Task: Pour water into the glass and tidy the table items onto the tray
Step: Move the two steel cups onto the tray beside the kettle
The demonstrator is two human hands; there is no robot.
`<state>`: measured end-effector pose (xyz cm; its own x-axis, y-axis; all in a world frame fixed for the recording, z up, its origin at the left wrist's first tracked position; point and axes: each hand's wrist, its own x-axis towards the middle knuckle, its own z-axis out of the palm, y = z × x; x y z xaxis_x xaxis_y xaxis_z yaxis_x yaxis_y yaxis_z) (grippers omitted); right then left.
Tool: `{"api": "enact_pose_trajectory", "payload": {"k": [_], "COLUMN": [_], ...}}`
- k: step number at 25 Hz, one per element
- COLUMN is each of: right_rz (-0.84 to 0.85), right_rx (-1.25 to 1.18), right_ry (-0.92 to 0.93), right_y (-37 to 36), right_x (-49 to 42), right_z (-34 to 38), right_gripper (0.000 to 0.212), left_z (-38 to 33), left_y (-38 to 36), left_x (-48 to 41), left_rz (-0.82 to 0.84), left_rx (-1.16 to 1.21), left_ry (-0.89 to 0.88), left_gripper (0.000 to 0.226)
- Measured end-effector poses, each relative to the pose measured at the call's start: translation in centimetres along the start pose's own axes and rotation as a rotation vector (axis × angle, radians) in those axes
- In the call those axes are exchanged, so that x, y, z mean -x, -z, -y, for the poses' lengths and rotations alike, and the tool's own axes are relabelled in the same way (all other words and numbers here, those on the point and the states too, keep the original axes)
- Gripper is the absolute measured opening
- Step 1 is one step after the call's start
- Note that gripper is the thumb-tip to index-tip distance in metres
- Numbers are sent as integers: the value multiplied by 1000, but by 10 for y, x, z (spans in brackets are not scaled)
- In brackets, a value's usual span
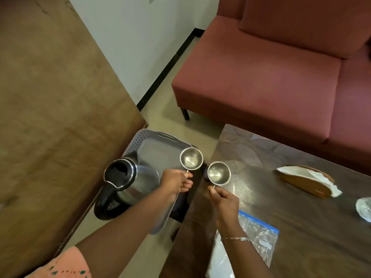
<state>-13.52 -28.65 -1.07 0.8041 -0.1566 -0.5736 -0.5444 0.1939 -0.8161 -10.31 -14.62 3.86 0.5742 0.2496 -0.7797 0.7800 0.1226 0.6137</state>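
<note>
Counted two round, shiny steel cups, one kettle, one tray. Gripped the left cup [191,159] by its thin handle in the left hand [176,182], fingers curled, over the grey plastic tray [152,141] with perforated rim. Pinched the right cup [218,173] likewise in the right hand [222,199], over the dark table [301,217] edge. Found the steel kettle [128,177], black-lidded, on the tray just left of the left grip.
</note>
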Motion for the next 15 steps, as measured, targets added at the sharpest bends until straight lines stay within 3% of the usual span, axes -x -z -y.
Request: {"api": "enact_pose_trajectory", "payload": {"k": [5, 9, 15], "right_rz": [57, 63, 56], "right_rx": [-60, -46, -22], "right_ry": [-117, -162, -231], "right_y": [-74, -114, -168], "right_x": [-22, -39, -69], "right_z": [-2, -13, -39], "right_gripper": [17, 23, 22], "left_z": [-57, -103, -89], "left_y": [51, 95, 164], "left_x": [-42, -65, -122], "left_rz": [-67, -12, -47], "left_rx": [-97, -238, -295], "left_ry": [67, 43, 93], "left_gripper": [29, 29, 16]}}
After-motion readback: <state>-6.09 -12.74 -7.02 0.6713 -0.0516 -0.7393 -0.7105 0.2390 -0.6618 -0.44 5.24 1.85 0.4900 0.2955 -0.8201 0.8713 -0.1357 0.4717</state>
